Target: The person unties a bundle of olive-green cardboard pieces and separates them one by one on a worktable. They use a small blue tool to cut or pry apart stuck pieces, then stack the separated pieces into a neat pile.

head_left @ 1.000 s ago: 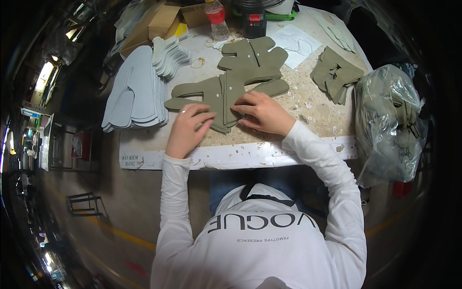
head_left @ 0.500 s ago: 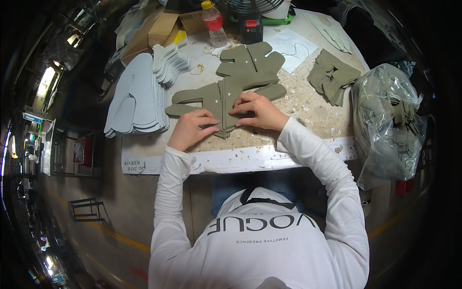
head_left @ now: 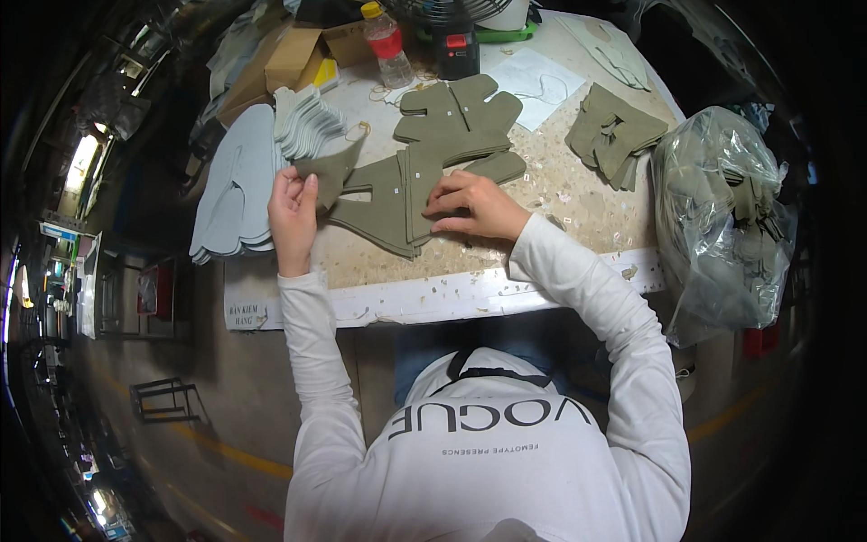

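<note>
My left hand [head_left: 293, 210] is closed on the end of an olive-green cut piece [head_left: 332, 173], pinched between thumb and fingers and bent up off the table. Whether that piece is separate from the olive stack [head_left: 384, 200] beside it, I cannot tell. The stack's flat pieces have slots and small white labels. My right hand [head_left: 474, 206] has curled fingers with the tips on the right-hand olive pieces [head_left: 422, 185], thumb close to the index finger. Beyond the hands lies another olive pile [head_left: 461, 117] with lobed ends.
Pale grey cut pieces [head_left: 233, 185] are stacked at left, beside wavy ones [head_left: 307, 122]. At the back stand a cardboard box [head_left: 291, 59], a bottle [head_left: 388, 50] and a fan [head_left: 452, 9]. Olive pieces [head_left: 614, 135] and a clear plastic bag [head_left: 718, 235] are at right.
My left hand has moved left from the middle of the stack and now lifts an olive end. My right hand stays at the stack's right side. The whole view has shifted slightly.
</note>
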`<state>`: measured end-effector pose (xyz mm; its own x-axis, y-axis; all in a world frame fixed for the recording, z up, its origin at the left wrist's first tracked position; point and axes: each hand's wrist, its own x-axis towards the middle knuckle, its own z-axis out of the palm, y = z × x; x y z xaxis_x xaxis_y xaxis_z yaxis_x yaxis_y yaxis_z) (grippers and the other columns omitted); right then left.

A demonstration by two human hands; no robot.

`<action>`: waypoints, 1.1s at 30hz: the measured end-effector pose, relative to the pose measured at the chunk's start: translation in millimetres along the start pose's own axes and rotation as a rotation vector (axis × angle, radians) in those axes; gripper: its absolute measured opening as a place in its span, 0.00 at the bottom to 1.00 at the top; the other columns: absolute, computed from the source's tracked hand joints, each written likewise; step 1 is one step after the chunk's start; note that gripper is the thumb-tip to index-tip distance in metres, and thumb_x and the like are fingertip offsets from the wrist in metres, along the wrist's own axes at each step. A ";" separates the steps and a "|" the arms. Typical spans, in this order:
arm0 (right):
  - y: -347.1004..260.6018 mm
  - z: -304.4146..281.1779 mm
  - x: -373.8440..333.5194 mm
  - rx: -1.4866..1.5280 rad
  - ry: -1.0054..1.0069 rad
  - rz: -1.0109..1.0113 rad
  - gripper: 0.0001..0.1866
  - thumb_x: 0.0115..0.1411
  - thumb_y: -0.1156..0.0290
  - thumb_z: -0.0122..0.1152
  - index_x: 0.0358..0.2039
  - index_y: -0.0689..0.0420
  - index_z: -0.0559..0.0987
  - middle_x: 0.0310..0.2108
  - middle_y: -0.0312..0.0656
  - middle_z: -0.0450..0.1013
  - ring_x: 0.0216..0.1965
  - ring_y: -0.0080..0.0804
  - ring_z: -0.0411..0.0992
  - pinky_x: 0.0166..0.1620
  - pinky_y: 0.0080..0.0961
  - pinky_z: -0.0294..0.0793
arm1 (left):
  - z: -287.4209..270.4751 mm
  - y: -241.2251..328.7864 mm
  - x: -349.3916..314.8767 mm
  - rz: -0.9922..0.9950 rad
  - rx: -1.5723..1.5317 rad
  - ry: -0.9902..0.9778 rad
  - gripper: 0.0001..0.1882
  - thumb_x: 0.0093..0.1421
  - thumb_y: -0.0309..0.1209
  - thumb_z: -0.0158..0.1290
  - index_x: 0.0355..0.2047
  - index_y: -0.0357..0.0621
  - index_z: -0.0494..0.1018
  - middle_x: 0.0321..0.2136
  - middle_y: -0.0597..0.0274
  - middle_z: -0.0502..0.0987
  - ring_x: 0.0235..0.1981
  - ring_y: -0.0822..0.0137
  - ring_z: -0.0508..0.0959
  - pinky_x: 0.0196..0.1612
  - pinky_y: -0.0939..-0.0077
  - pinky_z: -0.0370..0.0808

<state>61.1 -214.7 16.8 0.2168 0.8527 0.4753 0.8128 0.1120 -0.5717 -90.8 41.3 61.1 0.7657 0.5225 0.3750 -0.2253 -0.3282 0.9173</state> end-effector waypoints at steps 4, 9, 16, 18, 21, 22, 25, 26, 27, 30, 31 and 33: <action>-3.9 1.6 -1.3 -0.151 0.003 -0.097 0.12 0.51 0.64 0.68 0.35 0.54 0.83 0.37 0.35 0.74 0.41 0.36 0.72 0.41 0.32 0.76 | 10.3 9.5 3.0 0.113 0.019 0.047 0.09 0.66 0.24 0.51 0.44 0.33 0.67 0.36 0.57 0.79 0.37 0.77 0.77 0.41 0.85 0.74; -8.9 7.3 -0.7 -0.387 0.021 -0.214 0.10 0.51 0.66 0.67 0.33 0.55 0.81 0.36 0.35 0.73 0.39 0.34 0.73 0.36 0.31 0.78 | 15.3 15.5 6.8 0.070 0.088 0.095 0.08 0.66 0.24 0.52 0.43 0.32 0.69 0.35 0.56 0.80 0.35 0.77 0.77 0.39 0.85 0.74; -12.1 3.0 -0.3 -0.332 0.014 -0.195 0.08 0.53 0.66 0.66 0.31 0.54 0.82 0.35 0.34 0.74 0.38 0.34 0.73 0.37 0.30 0.77 | 10.9 15.6 4.3 0.054 0.110 0.130 0.08 0.65 0.24 0.52 0.42 0.32 0.69 0.34 0.56 0.80 0.34 0.77 0.78 0.38 0.85 0.75; -9.7 -1.2 1.9 -0.233 -0.034 -0.117 0.07 0.54 0.68 0.66 0.33 0.53 0.83 0.36 0.33 0.75 0.39 0.34 0.74 0.39 0.30 0.77 | 10.3 16.0 3.1 0.054 0.111 0.126 0.08 0.65 0.24 0.52 0.42 0.32 0.69 0.34 0.57 0.80 0.34 0.77 0.78 0.38 0.85 0.75; -4.3 -6.3 6.3 -0.103 -0.050 -0.065 0.06 0.55 0.68 0.66 0.33 0.53 0.85 0.36 0.33 0.76 0.40 0.34 0.74 0.40 0.30 0.77 | 8.5 15.2 2.4 0.045 0.124 0.109 0.09 0.65 0.24 0.52 0.43 0.32 0.69 0.34 0.57 0.80 0.34 0.77 0.78 0.38 0.85 0.75; -3.1 -6.9 6.4 -0.071 -0.049 -0.039 0.06 0.56 0.67 0.66 0.33 0.52 0.85 0.36 0.33 0.76 0.40 0.34 0.74 0.40 0.30 0.77 | 7.7 14.4 2.4 0.046 0.127 0.099 0.09 0.65 0.24 0.52 0.43 0.32 0.69 0.34 0.57 0.80 0.35 0.77 0.78 0.38 0.86 0.75; -7.0 0.2 1.1 -0.225 0.004 -0.100 0.07 0.53 0.69 0.65 0.34 0.53 0.82 0.35 0.35 0.74 0.38 0.37 0.73 0.38 0.32 0.77 | 5.9 11.8 1.0 0.040 0.101 0.078 0.09 0.65 0.24 0.53 0.43 0.32 0.69 0.34 0.57 0.80 0.35 0.77 0.78 0.38 0.86 0.74; -10.4 4.3 -1.9 -0.289 0.020 -0.110 0.08 0.52 0.69 0.65 0.34 0.53 0.81 0.35 0.36 0.74 0.38 0.38 0.73 0.38 0.32 0.77 | 6.0 11.4 1.1 0.043 0.090 0.080 0.09 0.65 0.24 0.53 0.43 0.32 0.69 0.34 0.57 0.80 0.35 0.77 0.78 0.38 0.86 0.74; -12.4 8.8 -1.3 -0.344 0.022 -0.176 0.10 0.51 0.69 0.64 0.35 0.52 0.79 0.36 0.38 0.72 0.38 0.39 0.72 0.37 0.34 0.77 | 6.6 11.9 1.1 0.046 0.078 0.082 0.09 0.65 0.24 0.53 0.43 0.33 0.69 0.34 0.57 0.80 0.35 0.77 0.78 0.38 0.86 0.74; -18.6 16.6 2.0 -0.315 0.158 -0.007 0.09 0.52 0.70 0.63 0.36 0.53 0.78 0.35 0.40 0.74 0.37 0.42 0.73 0.36 0.37 0.77 | 13.9 18.3 0.9 0.065 0.089 0.133 0.08 0.66 0.24 0.52 0.43 0.33 0.71 0.34 0.56 0.80 0.35 0.78 0.77 0.37 0.85 0.74; -18.1 15.0 6.5 -0.137 0.305 0.151 0.08 0.55 0.70 0.60 0.37 0.54 0.77 0.30 0.44 0.75 0.31 0.48 0.74 0.34 0.40 0.75 | 19.0 22.1 0.7 0.035 0.104 0.167 0.08 0.66 0.24 0.52 0.43 0.33 0.71 0.34 0.56 0.81 0.35 0.78 0.77 0.37 0.84 0.74; -14.1 -1.6 11.2 0.050 0.635 0.409 0.09 0.61 0.68 0.58 0.39 0.59 0.76 0.21 0.47 0.74 0.23 0.39 0.76 0.29 0.35 0.74 | 30.9 32.0 -5.3 0.133 0.250 0.191 0.08 0.65 0.23 0.51 0.43 0.35 0.74 0.35 0.55 0.82 0.36 0.76 0.79 0.39 0.82 0.75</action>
<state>53.0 -207.5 31.2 0.7777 0.3753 0.5043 0.5786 -0.1139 -0.8076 -83.5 3.7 84.3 0.6073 0.5928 0.5289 -0.1427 -0.5735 0.8067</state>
